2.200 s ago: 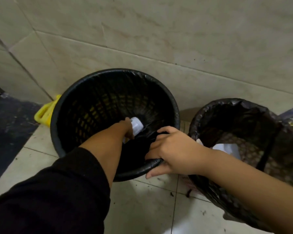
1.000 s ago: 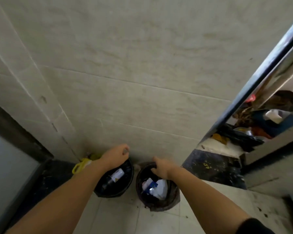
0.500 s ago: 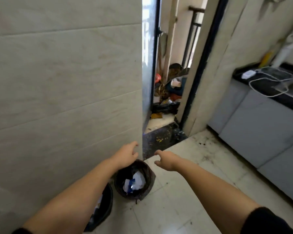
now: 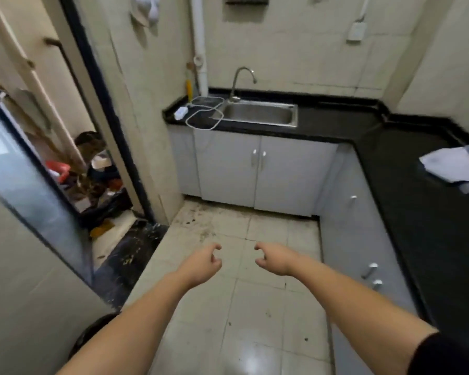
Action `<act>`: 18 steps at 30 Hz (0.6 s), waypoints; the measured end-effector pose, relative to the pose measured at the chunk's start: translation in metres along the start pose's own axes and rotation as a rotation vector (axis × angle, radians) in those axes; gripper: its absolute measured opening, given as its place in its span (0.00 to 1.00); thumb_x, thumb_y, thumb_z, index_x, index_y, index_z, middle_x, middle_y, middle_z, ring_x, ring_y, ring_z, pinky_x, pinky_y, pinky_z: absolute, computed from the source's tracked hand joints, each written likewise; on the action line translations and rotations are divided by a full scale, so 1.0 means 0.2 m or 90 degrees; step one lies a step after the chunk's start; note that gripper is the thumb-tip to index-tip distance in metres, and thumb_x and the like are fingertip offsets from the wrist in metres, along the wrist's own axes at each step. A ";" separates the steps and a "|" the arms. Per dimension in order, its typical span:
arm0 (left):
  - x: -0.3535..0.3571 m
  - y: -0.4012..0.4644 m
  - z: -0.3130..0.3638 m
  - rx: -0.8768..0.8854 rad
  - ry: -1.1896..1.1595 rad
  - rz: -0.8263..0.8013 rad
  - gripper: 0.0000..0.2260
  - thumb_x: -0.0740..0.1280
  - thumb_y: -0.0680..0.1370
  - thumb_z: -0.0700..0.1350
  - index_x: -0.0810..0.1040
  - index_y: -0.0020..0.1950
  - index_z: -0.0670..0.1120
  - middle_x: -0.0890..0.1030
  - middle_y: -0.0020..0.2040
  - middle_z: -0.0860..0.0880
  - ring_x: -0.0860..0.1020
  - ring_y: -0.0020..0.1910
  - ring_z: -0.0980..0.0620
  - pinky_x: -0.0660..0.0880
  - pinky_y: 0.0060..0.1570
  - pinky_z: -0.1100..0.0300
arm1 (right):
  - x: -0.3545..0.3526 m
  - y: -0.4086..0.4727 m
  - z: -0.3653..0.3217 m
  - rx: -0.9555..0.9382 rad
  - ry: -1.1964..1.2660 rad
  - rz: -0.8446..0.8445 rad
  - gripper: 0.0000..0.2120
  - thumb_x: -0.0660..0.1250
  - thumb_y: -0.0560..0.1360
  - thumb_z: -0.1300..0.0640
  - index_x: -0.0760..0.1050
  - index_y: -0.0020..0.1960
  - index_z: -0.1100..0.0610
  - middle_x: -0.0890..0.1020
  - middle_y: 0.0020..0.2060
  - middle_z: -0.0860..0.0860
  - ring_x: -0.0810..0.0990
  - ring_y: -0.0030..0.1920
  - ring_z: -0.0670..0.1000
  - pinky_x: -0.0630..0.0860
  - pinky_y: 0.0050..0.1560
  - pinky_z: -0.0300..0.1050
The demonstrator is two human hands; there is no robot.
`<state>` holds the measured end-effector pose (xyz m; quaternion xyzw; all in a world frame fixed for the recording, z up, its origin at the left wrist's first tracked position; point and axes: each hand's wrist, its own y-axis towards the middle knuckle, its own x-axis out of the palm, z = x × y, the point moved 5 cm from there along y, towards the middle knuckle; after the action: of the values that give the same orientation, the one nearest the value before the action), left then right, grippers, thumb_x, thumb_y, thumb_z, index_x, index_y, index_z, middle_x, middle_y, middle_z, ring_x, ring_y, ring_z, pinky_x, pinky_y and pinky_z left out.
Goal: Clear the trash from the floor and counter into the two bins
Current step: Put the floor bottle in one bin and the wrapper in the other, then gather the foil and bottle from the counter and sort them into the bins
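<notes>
My left hand (image 4: 204, 263) and my right hand (image 4: 276, 259) hang side by side over the pale floor tiles, fingers loosely curled and apart, holding nothing. Crumpled white paper and other scraps (image 4: 454, 167) lie on the black counter (image 4: 406, 169) at the far right edge. Only the dark rim of one bin (image 4: 92, 331) shows at the bottom left, mostly hidden under my left forearm. The other bin is out of view.
A steel sink (image 4: 259, 115) with a tap sits in the counter ahead, with a white cable and adapter (image 4: 201, 115) beside it. Grey cabinets (image 4: 255, 174) run below the counter. At the left, an open doorway (image 4: 92, 180) shows a cluttered pile. Dirt specks mark the floor (image 4: 201, 220).
The view swung right from the two bins at the wall to the kitchen. My left hand let go of the white bottle in the bin; both hands came away with nothing in them.
</notes>
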<state>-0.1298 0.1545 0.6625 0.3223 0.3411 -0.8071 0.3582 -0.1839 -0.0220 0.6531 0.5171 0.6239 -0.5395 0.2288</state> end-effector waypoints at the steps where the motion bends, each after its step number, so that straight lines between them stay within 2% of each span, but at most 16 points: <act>1: 0.04 0.04 0.10 0.033 0.013 -0.014 0.19 0.60 0.79 0.45 0.68 0.70 0.47 0.77 0.47 0.49 0.75 0.46 0.50 0.72 0.49 0.57 | -0.03 -0.06 0.11 0.040 0.017 0.021 0.24 0.58 0.80 0.51 0.63 0.73 0.57 0.73 0.69 0.56 0.72 0.68 0.57 0.69 0.66 0.49; 7: 0.28 0.13 0.60 0.223 0.115 -0.121 0.18 0.60 0.79 0.47 0.67 0.69 0.48 0.77 0.48 0.51 0.77 0.49 0.50 0.73 0.52 0.57 | -0.08 -0.51 0.58 0.243 0.125 0.119 0.23 0.58 0.80 0.51 0.63 0.73 0.57 0.74 0.68 0.59 0.73 0.68 0.58 0.70 0.66 0.50; 9: 0.36 0.12 0.74 0.278 0.144 -0.155 0.18 0.60 0.79 0.46 0.68 0.70 0.47 0.77 0.49 0.49 0.78 0.51 0.49 0.73 0.54 0.56 | -0.06 -0.68 0.70 0.307 0.146 0.151 0.22 0.58 0.80 0.51 0.64 0.72 0.57 0.75 0.67 0.60 0.73 0.67 0.59 0.71 0.66 0.52; 13: 0.60 0.08 1.05 0.379 0.190 -0.224 0.18 0.60 0.79 0.44 0.68 0.69 0.45 0.80 0.53 0.45 0.79 0.55 0.46 0.72 0.52 0.59 | 0.02 -1.02 0.92 0.406 0.213 0.194 0.21 0.58 0.79 0.53 0.65 0.71 0.56 0.77 0.63 0.60 0.76 0.63 0.59 0.73 0.61 0.52; 18: 0.93 -0.03 1.46 0.488 0.234 -0.304 0.19 0.61 0.78 0.43 0.69 0.69 0.45 0.81 0.57 0.43 0.79 0.57 0.46 0.73 0.58 0.58 | 0.09 -1.34 1.24 0.526 0.288 0.251 0.22 0.59 0.79 0.51 0.65 0.71 0.55 0.79 0.61 0.58 0.78 0.61 0.58 0.75 0.61 0.52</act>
<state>-0.3139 -0.1375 0.6862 0.4811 0.1415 -0.8638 -0.0480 -0.4981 -0.2086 0.6772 0.7762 0.2833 -0.5619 -0.0382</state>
